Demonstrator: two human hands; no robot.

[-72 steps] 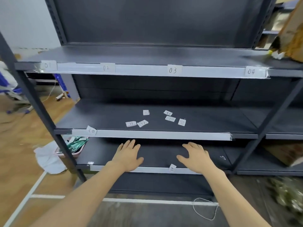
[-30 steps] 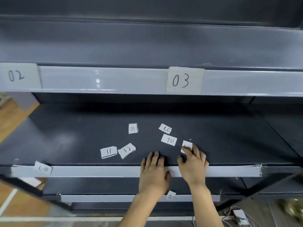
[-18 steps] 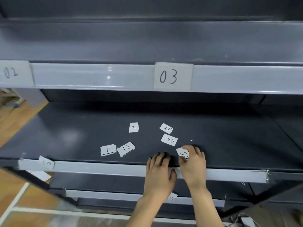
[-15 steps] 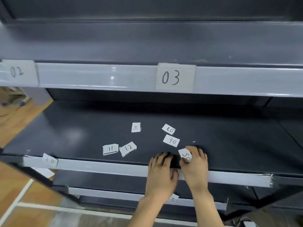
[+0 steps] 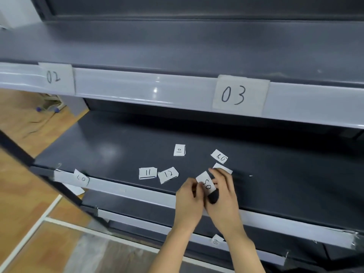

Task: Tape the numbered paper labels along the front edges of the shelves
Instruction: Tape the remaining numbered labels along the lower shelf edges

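Both hands meet above the middle shelf's taped front edge (image 5: 137, 192). My right hand (image 5: 222, 196) and my left hand (image 5: 189, 201) pinch a small white paper label (image 5: 205, 183) between their fingertips, lifted off the shelf. Loose labels lie on the dark middle shelf: "11" (image 5: 147, 173), "12" (image 5: 168, 174), "10" (image 5: 179, 150), "08" (image 5: 219, 157) and one partly hidden behind my right fingers (image 5: 224, 168). Labels "02" (image 5: 55, 77) and "03" (image 5: 239, 95) are stuck on the top shelf edge. A crooked label (image 5: 81, 177) sits on the middle edge at left.
Another small label (image 5: 216, 239) hangs on the lowest shelf edge (image 5: 137, 219) under my wrists. A dark upright post (image 5: 39, 178) crosses at left. Wooden floor (image 5: 19, 203) with a white line lies lower left.
My right hand slid the label from the shelf surface toward the edge and lifted it; my left hand rose off the edge to grip it too. The camera shifted right and closer.
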